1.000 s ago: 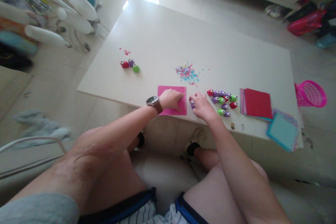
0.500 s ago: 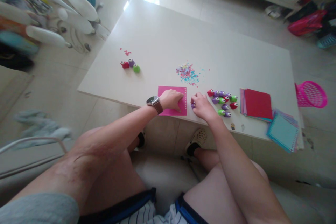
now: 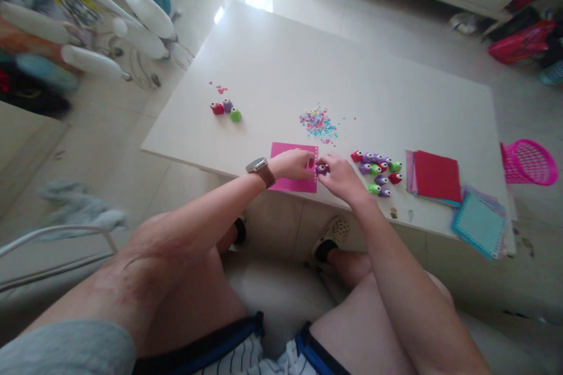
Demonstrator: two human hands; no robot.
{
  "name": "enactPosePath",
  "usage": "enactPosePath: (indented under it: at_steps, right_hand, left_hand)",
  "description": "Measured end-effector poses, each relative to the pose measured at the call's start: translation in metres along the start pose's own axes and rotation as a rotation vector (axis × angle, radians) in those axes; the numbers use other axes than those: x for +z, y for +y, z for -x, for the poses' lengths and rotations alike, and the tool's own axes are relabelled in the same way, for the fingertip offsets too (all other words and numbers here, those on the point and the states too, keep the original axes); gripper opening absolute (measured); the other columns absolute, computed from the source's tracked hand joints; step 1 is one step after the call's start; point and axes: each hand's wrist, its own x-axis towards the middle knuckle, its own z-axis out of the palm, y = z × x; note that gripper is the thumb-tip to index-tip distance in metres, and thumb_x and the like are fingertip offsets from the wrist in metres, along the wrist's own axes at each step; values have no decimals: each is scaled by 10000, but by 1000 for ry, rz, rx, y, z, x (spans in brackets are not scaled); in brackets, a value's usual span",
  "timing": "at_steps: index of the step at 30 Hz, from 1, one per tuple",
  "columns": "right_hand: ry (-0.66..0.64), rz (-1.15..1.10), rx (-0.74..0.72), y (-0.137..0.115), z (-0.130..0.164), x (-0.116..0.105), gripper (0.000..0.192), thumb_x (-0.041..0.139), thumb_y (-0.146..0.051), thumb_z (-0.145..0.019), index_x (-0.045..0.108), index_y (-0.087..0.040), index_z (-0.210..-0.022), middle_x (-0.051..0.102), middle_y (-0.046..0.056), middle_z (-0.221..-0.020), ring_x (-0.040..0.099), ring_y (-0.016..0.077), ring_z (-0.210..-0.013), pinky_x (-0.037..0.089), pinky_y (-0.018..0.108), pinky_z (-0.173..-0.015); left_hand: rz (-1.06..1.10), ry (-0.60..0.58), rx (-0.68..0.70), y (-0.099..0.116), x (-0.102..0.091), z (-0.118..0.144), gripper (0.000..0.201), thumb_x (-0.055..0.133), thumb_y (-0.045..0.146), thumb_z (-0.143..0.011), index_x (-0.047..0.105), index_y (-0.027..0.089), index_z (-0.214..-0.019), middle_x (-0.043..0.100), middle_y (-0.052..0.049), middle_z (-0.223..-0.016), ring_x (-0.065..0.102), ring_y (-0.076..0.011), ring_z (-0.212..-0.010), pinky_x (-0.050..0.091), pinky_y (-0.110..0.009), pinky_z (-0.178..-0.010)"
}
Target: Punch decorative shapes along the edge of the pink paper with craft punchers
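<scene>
A pink sheet of paper [image 3: 285, 184] lies at the table's near edge, with a row of punched holes along its right side. My left hand [image 3: 294, 163] rests over the sheet, its fingers bent at the right edge and closed on the paper. In my right hand [image 3: 338, 173] is a small purple craft punch [image 3: 322, 169], held between thumb and fingers against that same edge. Both sets of fingertips nearly meet there. Right of this hand stand several red, purple and green punches [image 3: 375, 169] with eye-like tops.
Paper confetti [image 3: 318, 123] is heaped beyond the sheet. Three more punches [image 3: 226, 108] stand at left near a few pink bits [image 3: 221, 89]. Stacked red paper [image 3: 435, 176] and hole-edged blue sheets [image 3: 479, 221] lie at right, the latter overhanging the edge. A pink basket [image 3: 530, 162] is beyond.
My right hand has brought the purple punch left and up to the sheet's right edge. The left hand's fingers, spread on the paper before, have shifted right to that edge.
</scene>
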Motion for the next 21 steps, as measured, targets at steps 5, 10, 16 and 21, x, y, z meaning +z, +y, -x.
enactPosePath:
  at_steps: [5, 10, 16, 21]
  right_hand:
    - [47, -94, -22, -9, 0, -1, 197, 678, -138, -914, 683, -224, -1092, 768, 85, -1084, 707, 248, -964, 531, 354, -874]
    - [84, -161, -54, -12, -2, 0, 199, 675, -130, -917, 661, -237, -1084, 757, 76, -1068, 709, 255, -992, 550, 369, -900]
    - [135, -177, -100, -12, -5, 2, 372, 745, -161, -894, 648, -234, -1245, 656, 108, -1256, 703, 264, -1048, 574, 420, -976]
    - [92, -143, -110, -12, -8, 2, 341, 708, -111, -889, 659, -221, -1209, 634, 110, -1269, 691, 254, -1042, 567, 405, -989]
  left_hand:
    - [461, -75, 15, 1, -9, 0, 201, 552, 213, -911, 700, 168, -1040, 787, -64, -1005, 720, -159, -848, 573, -274, -751]
    - [613, -72, 19, -4, -6, -1, 149, 642, 252, -929, 686, 171, -1046, 763, -52, -940, 700, -141, -781, 572, -271, -708]
    - [497, -12, -169, -28, -27, -2, 222, 739, 299, -941, 694, 171, -1117, 784, -79, -959, 713, -152, -737, 552, -283, -691]
    - [-7, 222, -444, -57, -68, 19, 275, 721, 309, -914, 746, 200, -1165, 810, -113, -1073, 747, -245, -963, 550, -335, -826]
